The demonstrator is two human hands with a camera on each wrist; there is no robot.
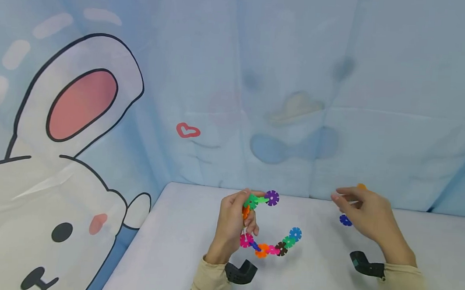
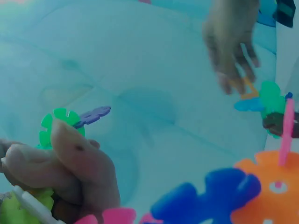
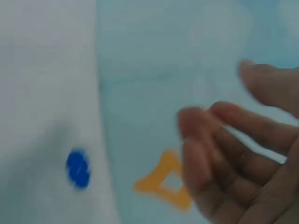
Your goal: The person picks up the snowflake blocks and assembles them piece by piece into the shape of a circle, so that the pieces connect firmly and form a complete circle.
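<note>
A curved chain of colourful plastic snowflake discs hangs from my left hand. That hand pinches it near its upper end, beside a green disc; a purple disc forms the upper tip. A blue disc ends the lower curve. In the left wrist view, a dark blue disc and an orange one look large in front. My right hand is in the air on the right, fingers loosely bent with nothing between them. Nearest to it, a loose dark blue disc lies on the table.
The white tabletop meets a light blue printed curtain at the back. An orange outlined shape on the curtain shows beyond my right hand. A large white rabbit print covers the left side. Black wrist mounts sit at both cuffs.
</note>
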